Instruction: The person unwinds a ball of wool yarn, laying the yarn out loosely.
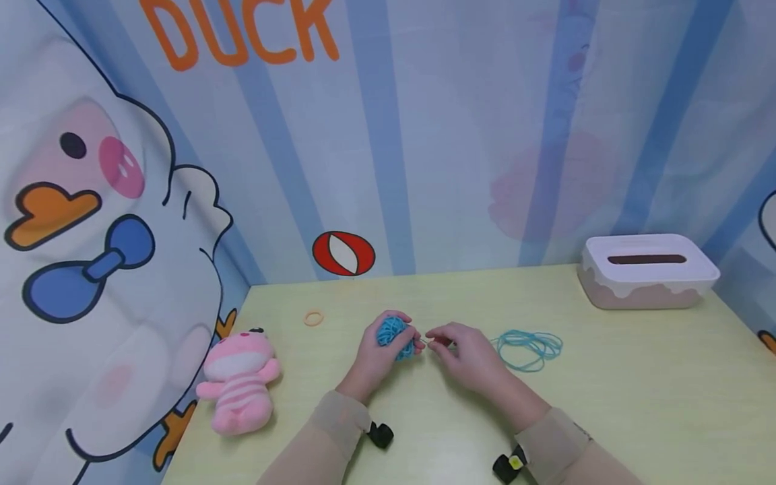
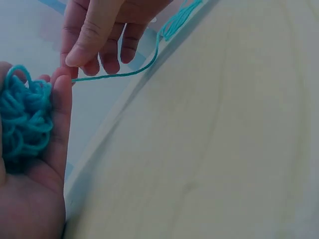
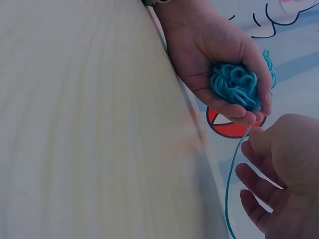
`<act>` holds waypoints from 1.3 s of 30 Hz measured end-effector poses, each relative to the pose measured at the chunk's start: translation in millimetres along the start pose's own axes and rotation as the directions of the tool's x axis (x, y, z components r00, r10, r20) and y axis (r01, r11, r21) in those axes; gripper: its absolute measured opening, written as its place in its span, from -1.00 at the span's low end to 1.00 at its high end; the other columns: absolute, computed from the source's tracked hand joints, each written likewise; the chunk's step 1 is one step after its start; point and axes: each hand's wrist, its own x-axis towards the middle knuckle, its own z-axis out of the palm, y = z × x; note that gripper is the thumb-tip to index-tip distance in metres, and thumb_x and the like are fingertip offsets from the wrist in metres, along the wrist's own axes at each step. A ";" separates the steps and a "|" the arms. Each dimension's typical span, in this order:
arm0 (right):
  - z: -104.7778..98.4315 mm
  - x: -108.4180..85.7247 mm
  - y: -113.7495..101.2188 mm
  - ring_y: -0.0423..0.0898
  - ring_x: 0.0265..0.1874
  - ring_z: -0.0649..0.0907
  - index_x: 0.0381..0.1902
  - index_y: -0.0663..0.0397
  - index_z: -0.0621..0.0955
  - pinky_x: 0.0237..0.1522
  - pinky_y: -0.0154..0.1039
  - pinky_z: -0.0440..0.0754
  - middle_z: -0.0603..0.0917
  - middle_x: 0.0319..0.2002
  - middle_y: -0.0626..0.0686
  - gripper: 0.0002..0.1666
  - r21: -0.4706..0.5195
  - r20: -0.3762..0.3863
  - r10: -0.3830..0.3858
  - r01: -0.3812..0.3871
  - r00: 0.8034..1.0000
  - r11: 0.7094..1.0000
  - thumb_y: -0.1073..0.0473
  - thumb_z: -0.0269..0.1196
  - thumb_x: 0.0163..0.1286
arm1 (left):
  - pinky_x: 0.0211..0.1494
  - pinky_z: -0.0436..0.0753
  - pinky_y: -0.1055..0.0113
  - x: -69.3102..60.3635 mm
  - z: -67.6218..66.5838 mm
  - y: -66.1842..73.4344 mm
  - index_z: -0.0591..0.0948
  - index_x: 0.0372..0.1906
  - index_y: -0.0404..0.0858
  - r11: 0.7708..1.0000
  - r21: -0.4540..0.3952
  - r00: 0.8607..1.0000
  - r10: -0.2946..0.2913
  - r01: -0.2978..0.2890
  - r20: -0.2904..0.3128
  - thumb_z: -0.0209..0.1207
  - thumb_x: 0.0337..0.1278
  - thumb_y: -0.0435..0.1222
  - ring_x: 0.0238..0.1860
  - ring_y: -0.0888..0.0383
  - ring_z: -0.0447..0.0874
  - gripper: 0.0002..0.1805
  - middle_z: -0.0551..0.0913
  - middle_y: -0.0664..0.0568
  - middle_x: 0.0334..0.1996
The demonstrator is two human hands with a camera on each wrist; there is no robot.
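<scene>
A ball of turquoise yarn (image 1: 393, 331) sits in the left hand (image 1: 377, 357), whose fingers and thumb curl round it. Loose loops stand out from the ball in the left wrist view. Close by on its right, the right hand (image 1: 473, 357) has its thumb and forefinger together at the yarn strand (image 2: 117, 75) where it leaves the ball; its other fingers are loosely bent. From there the strand runs to a loose coil of the same yarn (image 1: 548, 345) lying on the table beyond the right hand.
A pink striped plush toy (image 1: 242, 387) lies at the table's left edge. Farther back is a small orange ring (image 1: 313, 318). A pink-and-white tissue box (image 1: 649, 286) stands at the back right. A printed curtain (image 1: 448, 135) rises behind the pale wooden table (image 1: 655, 391).
</scene>
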 end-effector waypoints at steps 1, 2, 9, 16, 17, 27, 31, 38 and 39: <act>0.5 0.3 0.2 -0.11 -0.09 0.78 0.12 0.00 0.82 0.04 -0.05 0.80 0.85 -0.07 -0.03 -0.77 -0.001 -0.004 0.007 -0.007 1.000 1.000 0.14 0.38 0.60 | 0.17 0.85 0.25 -0.5 0.3 0.7 0.50 0.35 -0.30 1.000 0.001 1.000 -0.001 0.001 0.000 0.31 0.60 -0.09 -0.11 0.06 0.91 -0.50 0.82 -0.12 -0.04; 0.4 0.3 0.5 -0.14 -0.12 0.76 0.10 -0.01 0.83 0.00 -0.10 0.78 0.85 -0.09 -0.04 -0.79 0.001 -0.006 0.015 -0.015 1.000 1.000 0.15 0.39 0.59 | 0.17 0.85 0.25 -0.8 0.6 1.3 0.50 0.35 -0.30 1.000 0.003 1.000 -0.002 0.002 0.001 0.31 0.60 -0.09 -0.10 0.06 0.92 -0.50 0.82 -0.12 -0.04; 1.5 -1.7 1.6 0.12 0.20 0.75 0.37 0.05 0.72 0.27 0.12 0.77 0.79 0.21 0.10 -0.54 -0.002 0.002 0.009 -0.009 1.000 1.000 0.14 0.41 0.57 | 0.19 0.85 0.23 -2.0 0.6 1.6 0.48 0.39 -0.31 1.000 0.006 1.000 -0.009 0.009 0.024 0.33 0.57 -0.07 -0.06 0.04 0.92 -0.44 0.82 -0.15 0.00; 7.9 -0.6 1.4 0.11 0.18 0.80 0.13 0.01 0.83 0.29 0.13 0.75 0.88 0.09 0.05 -0.75 -0.002 -0.001 0.022 -0.022 1.000 1.000 0.19 0.40 0.57 | 0.20 0.84 0.28 -1.9 -2.6 0.0 0.53 0.34 -0.18 1.000 0.026 0.999 -0.010 0.009 0.033 0.35 0.56 -0.05 -0.05 0.03 0.91 -0.52 0.83 -0.14 0.02; 8.4 -0.6 1.8 0.09 0.14 0.82 0.08 -0.01 0.85 0.26 0.12 0.77 0.89 0.05 0.03 -0.79 -0.001 -0.011 0.025 -0.025 1.000 1.000 0.20 0.40 0.56 | 0.19 0.84 0.28 -1.6 -2.8 -0.5 0.53 0.34 -0.19 1.000 0.022 0.999 -0.007 0.007 0.036 0.35 0.55 -0.05 -0.05 0.03 0.91 -0.52 0.82 -0.14 0.02; -2.3 -4.4 14.2 -0.05 -0.05 0.77 0.01 0.00 0.79 0.13 0.03 0.80 0.84 -0.07 -0.01 -0.88 0.022 -0.108 0.052 -0.050 0.993 0.998 0.20 0.36 0.61 | 0.14 0.83 0.34 1.8 -0.6 -3.6 0.59 0.25 -0.07 0.997 0.071 1.000 -0.014 0.014 -0.009 0.39 0.51 -0.04 -0.10 0.06 0.91 -0.60 0.82 -0.08 0.09; -8.7 -5.8 21.7 -0.04 -0.07 0.76 0.03 0.03 0.75 0.10 0.01 0.80 0.82 -0.09 0.01 -0.88 0.062 -0.157 0.062 -0.053 0.986 0.997 0.22 0.32 0.62 | 0.18 0.83 0.33 3.3 0.1 -3.5 0.57 0.31 -0.14 0.996 0.090 1.000 -0.024 0.025 -0.019 0.34 0.55 -0.21 -0.04 0.07 0.90 -0.62 0.82 -0.09 0.10; -19.6 -13.3 35.6 -0.07 -0.15 0.73 0.02 0.10 0.72 -0.07 -0.20 0.75 0.80 -0.13 0.03 -0.88 0.096 -0.286 0.051 -0.024 0.957 0.995 0.27 0.30 0.62 | 0.24 0.83 0.21 4.9 0.7 -4.6 0.57 0.32 -0.16 0.991 0.125 0.998 -0.033 0.038 -0.045 0.32 0.57 -0.25 0.07 0.04 0.84 -0.63 0.80 -0.09 0.13; -21.2 -14.6 37.8 -0.07 -0.16 0.72 0.02 0.11 0.72 -0.08 -0.23 0.74 0.80 -0.13 0.04 -0.88 0.098 -0.299 0.052 -0.024 0.953 0.995 0.28 0.30 0.62 | 0.26 0.81 0.21 4.9 0.6 -4.9 0.59 0.31 -0.10 0.988 0.151 0.998 -0.034 0.042 -0.058 0.33 0.57 -0.19 0.09 0.05 0.81 -0.64 0.80 -0.05 0.13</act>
